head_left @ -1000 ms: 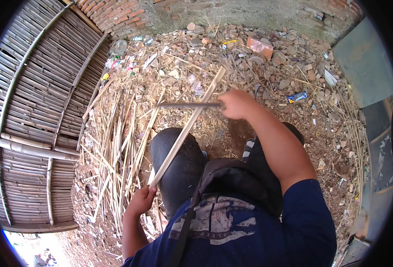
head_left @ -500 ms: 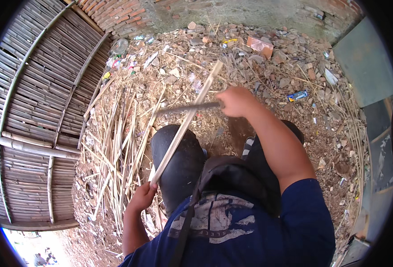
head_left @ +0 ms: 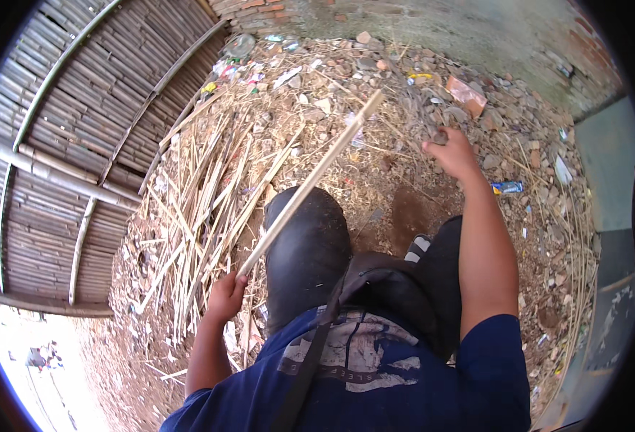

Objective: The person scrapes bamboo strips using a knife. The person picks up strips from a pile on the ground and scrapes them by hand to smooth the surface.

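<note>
My left hand is closed around the lower end of a long pale bamboo strip. The strip slants up and to the right, passing over my left knee, and its far end hangs above the ground. Out to the right, apart from the strip, my right hand grips a long-bladed knife. Its blade is smeared by motion and hard to pick out against the rubble. Many split bamboo strips lie in a loose pile left of my legs.
A bamboo slat wall stands along the left, and a brick and plaster wall closes the far side. Rubble, shavings and litter cover the ground, with a reddish brick beyond my right hand. Grey-green panels stand at right.
My right hand with the knife has swung right, and the blade no longer crosses the bamboo strip. My left hand still holds the strip. The whole view has turned slightly.
</note>
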